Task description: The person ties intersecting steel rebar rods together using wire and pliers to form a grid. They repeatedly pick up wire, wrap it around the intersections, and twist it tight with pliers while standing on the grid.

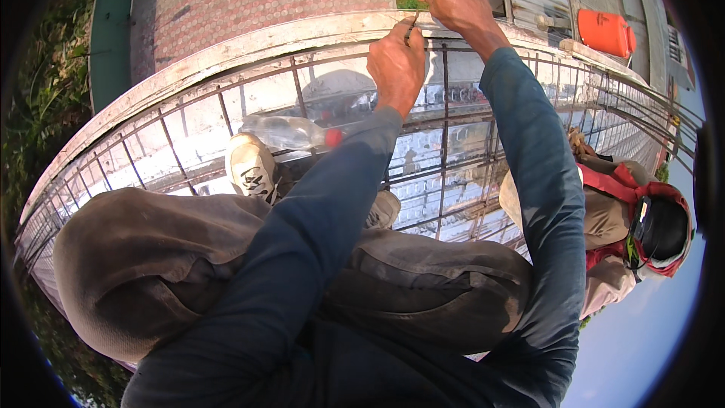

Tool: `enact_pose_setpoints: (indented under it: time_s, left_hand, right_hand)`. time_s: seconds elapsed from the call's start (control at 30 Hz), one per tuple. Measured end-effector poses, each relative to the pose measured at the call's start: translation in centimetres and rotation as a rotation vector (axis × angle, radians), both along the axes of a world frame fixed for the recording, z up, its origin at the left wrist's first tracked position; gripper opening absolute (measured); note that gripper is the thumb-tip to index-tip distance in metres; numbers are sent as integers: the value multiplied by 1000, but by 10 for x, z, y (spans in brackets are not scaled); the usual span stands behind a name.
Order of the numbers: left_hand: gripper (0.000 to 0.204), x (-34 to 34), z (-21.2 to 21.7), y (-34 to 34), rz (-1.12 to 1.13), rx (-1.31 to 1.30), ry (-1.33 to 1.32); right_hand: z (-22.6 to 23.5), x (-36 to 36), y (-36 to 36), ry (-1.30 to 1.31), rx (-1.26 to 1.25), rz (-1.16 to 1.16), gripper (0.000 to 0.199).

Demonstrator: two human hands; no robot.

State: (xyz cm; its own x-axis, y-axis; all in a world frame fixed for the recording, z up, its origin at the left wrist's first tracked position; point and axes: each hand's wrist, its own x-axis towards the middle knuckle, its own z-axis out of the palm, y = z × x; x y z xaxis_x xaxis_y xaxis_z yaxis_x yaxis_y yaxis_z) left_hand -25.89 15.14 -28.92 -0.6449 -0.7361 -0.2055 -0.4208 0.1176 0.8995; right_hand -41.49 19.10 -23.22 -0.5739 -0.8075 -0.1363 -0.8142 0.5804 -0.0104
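My left hand (397, 68) is closed, with a thin dark piece of metal (411, 27) sticking up between thumb and forefinger. It is just inside the pale board edge (302, 33). Beyond it and to the right, my right hand (458, 4) is curled into a fist over that edge; what it grips, if anything, is hidden. Under both hands runs a grid of dark steel bars (444, 117) over a shiny, light surface. A clear plastic bottle (281, 132) with a red cap lies on the bars near my left forearm.
My shoe (252, 167) rests by the bottle. A co-worker in red with a dark cap (657, 228) crouches at the right. Long loose bars (648, 115) stick out there. An orange container (606, 32) stands beyond the edge. Paving (264, 0) lies far below.
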Motion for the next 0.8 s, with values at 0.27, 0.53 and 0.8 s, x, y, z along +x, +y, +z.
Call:
enact_pose_setpoints:
  time_s: [0.27,0.53,0.8]
  left_hand:
    - [26,-1,6,-3,38,68,42]
    - [29,-1,-2,-7,4,93,5]
    - [29,16,-16,-10,84,195,224]
  right_hand:
    - [0,25,26,-36,7,-279,30]
    - [-22,67,42,-4,10,-195,18]
    - [7,57,-6,-209,159,67,17]
